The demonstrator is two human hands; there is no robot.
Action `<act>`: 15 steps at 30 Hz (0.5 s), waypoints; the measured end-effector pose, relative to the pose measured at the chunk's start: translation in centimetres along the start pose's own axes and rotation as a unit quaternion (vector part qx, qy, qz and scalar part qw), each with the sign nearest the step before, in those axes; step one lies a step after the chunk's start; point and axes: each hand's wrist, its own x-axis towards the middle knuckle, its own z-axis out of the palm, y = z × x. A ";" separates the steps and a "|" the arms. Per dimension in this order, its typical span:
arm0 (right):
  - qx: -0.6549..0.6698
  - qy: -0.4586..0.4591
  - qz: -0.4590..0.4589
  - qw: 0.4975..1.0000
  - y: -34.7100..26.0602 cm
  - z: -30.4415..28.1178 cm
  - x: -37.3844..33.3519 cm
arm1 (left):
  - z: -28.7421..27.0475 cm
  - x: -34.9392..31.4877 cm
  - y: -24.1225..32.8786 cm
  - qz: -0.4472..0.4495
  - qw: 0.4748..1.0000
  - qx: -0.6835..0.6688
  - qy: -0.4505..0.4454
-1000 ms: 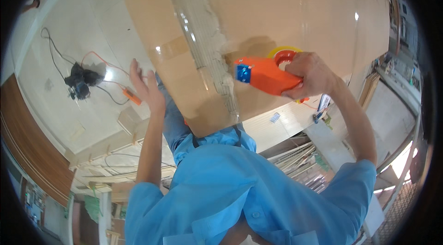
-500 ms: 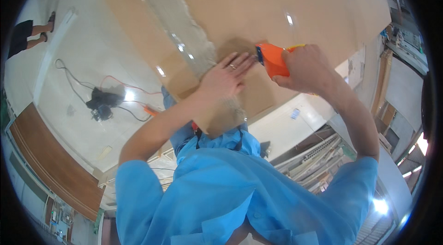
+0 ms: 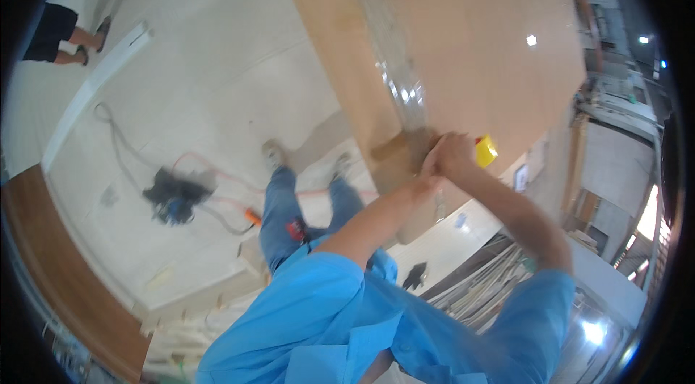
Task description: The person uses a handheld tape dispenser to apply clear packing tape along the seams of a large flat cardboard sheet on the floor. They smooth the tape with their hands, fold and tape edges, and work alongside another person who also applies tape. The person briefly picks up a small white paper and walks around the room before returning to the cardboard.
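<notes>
Looks well along, judging by the clear tape strip (image 3: 407,91) already lying, shiny and creased, down the brown cardboard (image 3: 499,44), from the top middle of the frame to just right of centre. Glints again a little lower, near the cardboard's near edge, so apparently runs on almost to that edge. Crowds together over this lower stretch the left hand (image 3: 430,161) and the right hand (image 3: 458,152), overlapping, with the left partly covered. Cannot tell the state of the fingers on either hand, whether spread, pressed together or pinching, for blur and overlap. Shows just right of the right hand part of a yellow-and-red tape roll (image 3: 486,151), right of centre in the frame; cannot tell whether gripped or merely alongside. Seems left to settle, then, only the near end of the strip, with no clean cut visible and no telling whether joined to the roll. Fills most of the upper right with cardboard. Leaves at the left, on the pale floor (image 3: 217,73), a dark corded tool (image 3: 177,194), apart from the work, and in the upper left another person's legs (image 3: 87,38).
</notes>
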 end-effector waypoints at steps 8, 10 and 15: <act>0.256 -0.042 0.296 0.919 5.0 -4.7 -5.9 | -4.3 2.1 0.6 0.016 0.970 0.197 -0.142; 0.293 -0.026 0.272 0.916 6.3 -7.4 -8.1 | -7.9 3.3 2.8 -0.172 0.973 -0.047 -0.149; 0.527 0.035 0.096 0.844 8.3 -14.3 -9.6 | -20.2 4.1 7.2 -0.419 0.834 -0.349 -0.090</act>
